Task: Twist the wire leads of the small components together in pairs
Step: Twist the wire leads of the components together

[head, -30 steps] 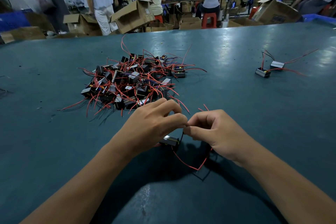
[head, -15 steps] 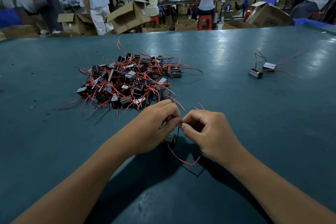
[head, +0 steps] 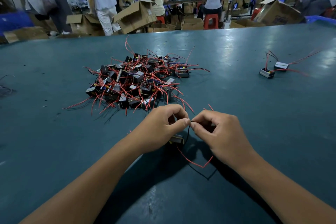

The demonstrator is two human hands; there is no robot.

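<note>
The left hand [head: 161, 129] and the right hand [head: 218, 132] meet tip to tip near the front middle of the table [head: 254, 114]. Each hand pinches a thin black wire [head: 188, 130] right where the fingertips touch. The fingers of both hands are curled in tight.

The wire runs down from the pinch to a small part [head: 176, 139]. That part sits just under the left hand, half hidden by it. I cannot tell if it rests on the table or hangs a little above it. A red wire [head: 192, 162] loops out from the part toward the front edge and bends back up under the right hand.

What could go wrong? The wire is thin and the pinch is very small, so it could slip out from the fingertips while it is turned. Then the twist would come loose. The part is light, so a hard tug could drag it or flip it. The loose red wire could get caught under the right wrist and pull too.

A big pile [head: 138, 82] of parts with red wires lies just behind the hands, toward the middle of the table. Its stray wires reach close to the knuckles and could snag. Two more parts [head: 272, 70] sit well apart, near the right edge.
</note>
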